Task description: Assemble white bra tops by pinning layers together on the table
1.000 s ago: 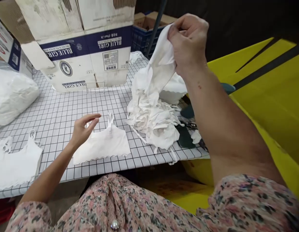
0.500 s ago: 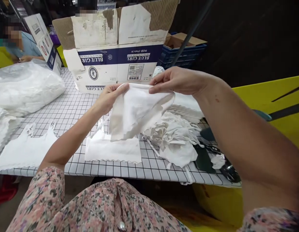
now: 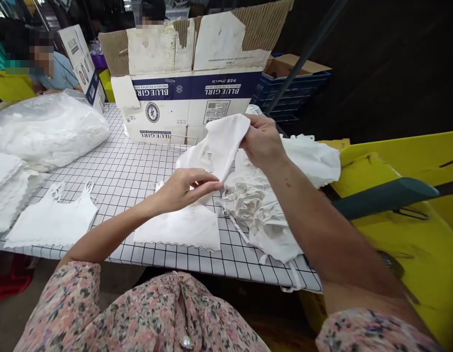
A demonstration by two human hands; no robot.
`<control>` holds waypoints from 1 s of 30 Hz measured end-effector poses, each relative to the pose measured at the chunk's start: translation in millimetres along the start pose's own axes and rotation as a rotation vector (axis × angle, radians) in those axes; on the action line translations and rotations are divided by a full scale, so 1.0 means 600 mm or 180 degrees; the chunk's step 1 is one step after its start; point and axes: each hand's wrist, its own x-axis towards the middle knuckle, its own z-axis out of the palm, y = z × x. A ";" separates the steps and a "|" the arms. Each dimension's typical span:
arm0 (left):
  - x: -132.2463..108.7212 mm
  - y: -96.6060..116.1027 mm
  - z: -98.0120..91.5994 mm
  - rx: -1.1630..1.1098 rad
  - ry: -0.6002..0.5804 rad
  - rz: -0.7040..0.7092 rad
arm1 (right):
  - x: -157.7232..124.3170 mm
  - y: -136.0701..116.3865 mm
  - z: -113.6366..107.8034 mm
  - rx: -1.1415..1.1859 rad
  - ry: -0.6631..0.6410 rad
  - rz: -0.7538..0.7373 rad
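A folded white piece of cloth point(image 3: 226, 142) is held up above the table between my two hands. My right hand point(image 3: 265, 139) grips its upper right edge with closed fingers. Thumb and fingers of my left hand point(image 3: 187, 188) pinch its lower corner. Beneath my left hand lies a flat white camisole top point(image 3: 178, 229) with a wavy hem, partly covered by the hand and cloth. A crumpled heap of white garments point(image 3: 263, 210) with loose straps lies below my right hand. Farther left, another white camisole top point(image 3: 52, 220) is spread flat.
The table point(image 3: 138, 161) has a checked cover. A Blue Girl carton point(image 3: 167, 110) stands at its back, a plastic bag of white goods point(image 3: 50, 127) at left, and stacked white cloth point(image 3: 10, 195) nearby. Blue crates point(image 3: 292, 93) stand behind right. A person point(image 3: 61, 71) sits far left.
The cloth has been turned from hanging wide to a tilted fold. My left hand moved down and right; my right hand moved slightly and turned, its fingers closing around the edge.
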 end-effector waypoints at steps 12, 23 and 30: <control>0.042 -0.080 -0.005 -0.1401 0.0971 -0.0725 | -0.039 -0.022 0.066 0.1777 -0.0918 0.0737; 0.054 -0.059 -0.029 -0.1667 0.0949 -0.0746 | -0.028 -0.049 0.018 0.0984 -0.0777 0.0731; 0.116 0.030 -0.061 -0.0208 0.0045 -0.0677 | -0.033 -0.075 -0.002 0.0207 -0.1551 0.0272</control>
